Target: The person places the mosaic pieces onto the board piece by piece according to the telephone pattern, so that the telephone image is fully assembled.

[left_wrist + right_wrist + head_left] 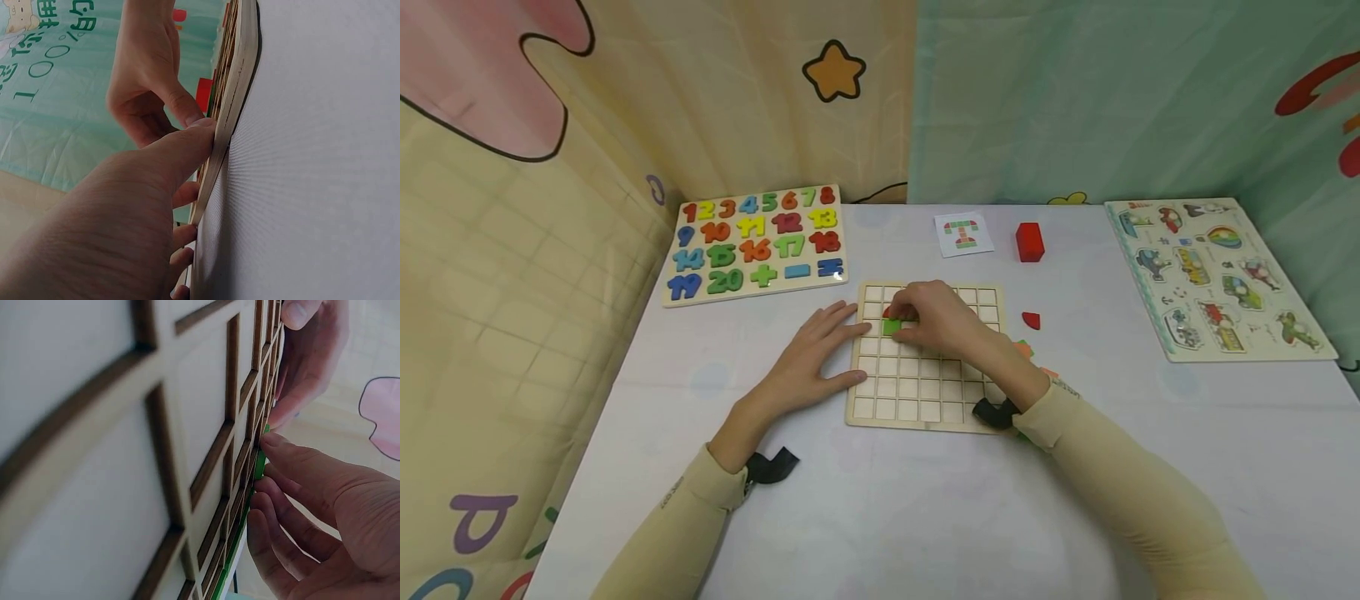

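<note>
A wooden grid board point(925, 427) lies on the white table. My right hand point(936, 317) reaches over its upper left part and pinches a green square tile point(891, 327) between thumb and fingers. That tile point(260, 464) sits at the grid's surface in the right wrist view; whether it is fully seated I cannot tell. Just behind it shows a bit of a red piece point(886, 312), partly covered by the fingers. With fingers spread and fairly straight, my left hand point(805, 354) touches the board's left edge. More green point(220, 584) runs along the board's far side in the right wrist view.
Right of the board lie a red quarter-round piece point(1032, 320) and orange pieces point(1023, 348), partly hidden by the right forearm. Behind stand a pattern card point(963, 234) and a red block point(1030, 242). A number puzzle point(756, 242) is back left, a picture puzzle point(1217, 279) at right.
</note>
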Action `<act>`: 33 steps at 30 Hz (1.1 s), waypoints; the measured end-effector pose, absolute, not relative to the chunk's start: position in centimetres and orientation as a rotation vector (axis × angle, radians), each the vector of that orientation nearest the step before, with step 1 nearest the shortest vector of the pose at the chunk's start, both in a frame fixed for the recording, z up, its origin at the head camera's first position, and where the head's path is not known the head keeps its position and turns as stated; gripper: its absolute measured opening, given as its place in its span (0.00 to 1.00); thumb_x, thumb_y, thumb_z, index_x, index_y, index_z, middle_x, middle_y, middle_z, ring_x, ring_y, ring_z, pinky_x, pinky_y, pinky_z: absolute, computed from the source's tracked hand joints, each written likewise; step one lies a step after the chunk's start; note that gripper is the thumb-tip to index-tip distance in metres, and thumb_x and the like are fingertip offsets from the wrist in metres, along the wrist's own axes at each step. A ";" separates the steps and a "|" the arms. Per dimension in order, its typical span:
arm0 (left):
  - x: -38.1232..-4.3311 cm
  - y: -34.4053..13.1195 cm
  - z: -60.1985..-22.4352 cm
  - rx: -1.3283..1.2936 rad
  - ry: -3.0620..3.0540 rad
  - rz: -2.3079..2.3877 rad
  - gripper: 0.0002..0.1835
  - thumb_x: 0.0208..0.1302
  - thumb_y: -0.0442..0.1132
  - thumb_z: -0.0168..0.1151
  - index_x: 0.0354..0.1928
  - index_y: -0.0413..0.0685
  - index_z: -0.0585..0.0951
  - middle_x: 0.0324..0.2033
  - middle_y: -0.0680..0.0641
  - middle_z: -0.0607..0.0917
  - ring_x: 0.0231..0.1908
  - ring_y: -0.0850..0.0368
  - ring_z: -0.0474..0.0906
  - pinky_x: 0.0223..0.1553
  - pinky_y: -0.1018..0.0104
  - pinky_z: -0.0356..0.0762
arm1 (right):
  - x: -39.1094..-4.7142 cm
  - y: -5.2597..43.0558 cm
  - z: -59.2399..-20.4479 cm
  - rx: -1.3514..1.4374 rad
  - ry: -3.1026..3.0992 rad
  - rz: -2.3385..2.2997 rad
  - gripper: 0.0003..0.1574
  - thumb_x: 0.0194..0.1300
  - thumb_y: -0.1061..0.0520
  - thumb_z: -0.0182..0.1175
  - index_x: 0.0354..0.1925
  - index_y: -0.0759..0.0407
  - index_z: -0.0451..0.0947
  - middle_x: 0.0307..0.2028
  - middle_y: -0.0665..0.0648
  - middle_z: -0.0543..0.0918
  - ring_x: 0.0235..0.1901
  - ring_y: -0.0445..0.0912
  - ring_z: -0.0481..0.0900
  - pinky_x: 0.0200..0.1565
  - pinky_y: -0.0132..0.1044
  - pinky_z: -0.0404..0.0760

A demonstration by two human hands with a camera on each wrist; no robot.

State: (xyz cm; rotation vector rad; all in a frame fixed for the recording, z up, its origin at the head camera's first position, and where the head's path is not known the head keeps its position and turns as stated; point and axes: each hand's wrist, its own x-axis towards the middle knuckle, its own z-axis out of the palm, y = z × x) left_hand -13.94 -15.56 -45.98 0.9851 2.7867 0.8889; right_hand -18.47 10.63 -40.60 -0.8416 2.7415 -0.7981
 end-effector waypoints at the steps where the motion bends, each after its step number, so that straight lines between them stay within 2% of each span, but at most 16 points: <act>1: -13.9 -15.6 -46.0 0.983 2.787 0.888 0.38 0.68 0.55 0.70 0.77 0.55 0.72 0.82 0.46 0.61 0.84 0.48 0.46 0.86 0.49 0.39 | -18.5 10.6 -40.6 -0.848 2.740 -0.803 0.15 0.62 0.57 0.78 0.46 0.58 0.89 0.42 0.53 0.90 0.43 0.46 0.87 0.50 0.42 0.87; 20: -14.1 -15.5 -45.9 1.001 2.782 0.888 0.38 0.68 0.56 0.70 0.77 0.56 0.71 0.82 0.46 0.60 0.84 0.48 0.45 0.86 0.48 0.39 | -18.4 10.7 -40.6 -0.857 2.778 -0.766 0.15 0.62 0.57 0.78 0.47 0.57 0.89 0.42 0.52 0.89 0.43 0.47 0.85 0.52 0.43 0.85; 27: -14.1 -15.5 -46.0 1.003 2.787 0.887 0.38 0.68 0.56 0.70 0.77 0.57 0.72 0.82 0.46 0.61 0.84 0.47 0.46 0.85 0.46 0.40 | -18.6 10.6 -40.6 -0.818 2.780 -0.702 0.29 0.61 0.50 0.79 0.58 0.54 0.85 0.55 0.53 0.81 0.56 0.49 0.75 0.61 0.44 0.82; 33: -14.0 -15.6 -46.1 0.998 2.784 0.889 0.38 0.69 0.56 0.70 0.77 0.57 0.72 0.82 0.46 0.60 0.84 0.48 0.45 0.86 0.47 0.39 | -18.6 10.7 -40.7 -0.816 2.764 -0.686 0.27 0.62 0.50 0.79 0.59 0.53 0.86 0.56 0.54 0.81 0.58 0.50 0.74 0.64 0.45 0.81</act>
